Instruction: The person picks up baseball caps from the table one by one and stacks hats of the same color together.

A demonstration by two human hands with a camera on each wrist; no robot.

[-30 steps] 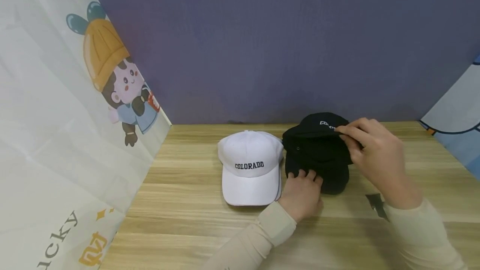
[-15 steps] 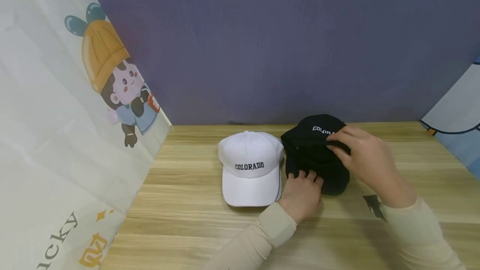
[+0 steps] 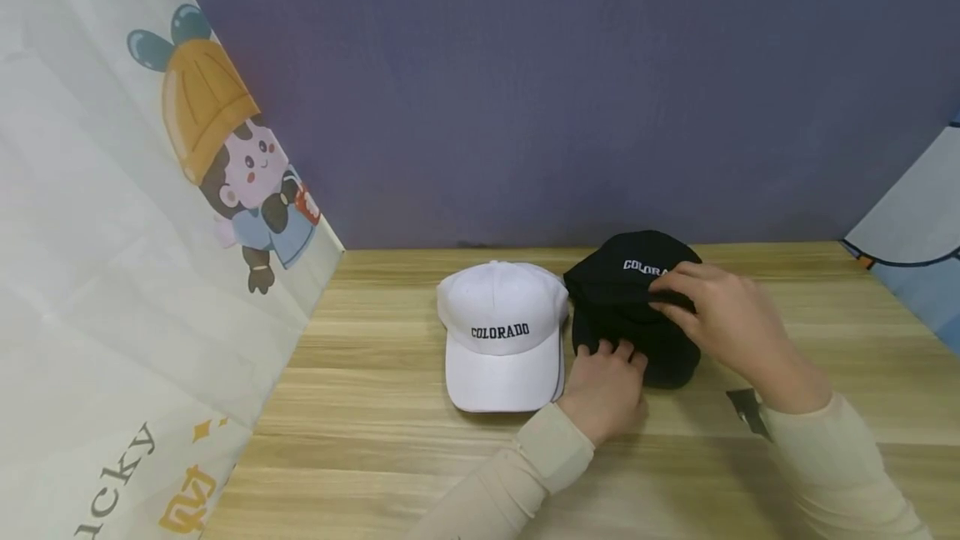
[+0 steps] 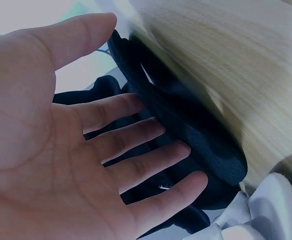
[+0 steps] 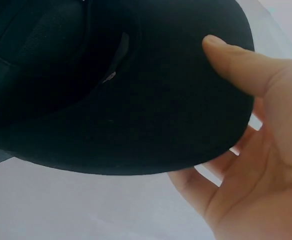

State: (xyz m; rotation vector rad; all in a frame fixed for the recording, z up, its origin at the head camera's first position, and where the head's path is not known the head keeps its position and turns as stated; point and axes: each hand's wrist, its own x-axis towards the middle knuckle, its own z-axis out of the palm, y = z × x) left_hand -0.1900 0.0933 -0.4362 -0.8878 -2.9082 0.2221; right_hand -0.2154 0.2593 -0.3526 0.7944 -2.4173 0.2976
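A black baseball cap [image 3: 637,252] lettered in white on its front sits at the back of the table, right of centre. My right hand [image 3: 723,315] pinches its brim between thumb and fingers; the right wrist view shows the brim's underside [image 5: 176,110] with the thumb on it. Beneath lies another black brim [image 3: 671,369], resting toward me. My left hand [image 3: 603,390] lays its fingertips on that lower brim's left part. In the left wrist view its fingers stretch out nearly straight along the black fabric [image 4: 201,130]. A white cap [image 3: 495,307] reading COLORADO stands just left.
The wood-grain table [image 3: 360,407] meets a dark blue-grey panel [image 3: 525,90] behind the caps. A printed white sheet [image 3: 90,257] rises on the left. A small dark flat piece [image 3: 745,408] lies beside the right sleeve.
My right hand has moved left and down, lowering the upper brim toward the lower one, and more of the lettering shows. The left hand and the white cap have stayed in place.
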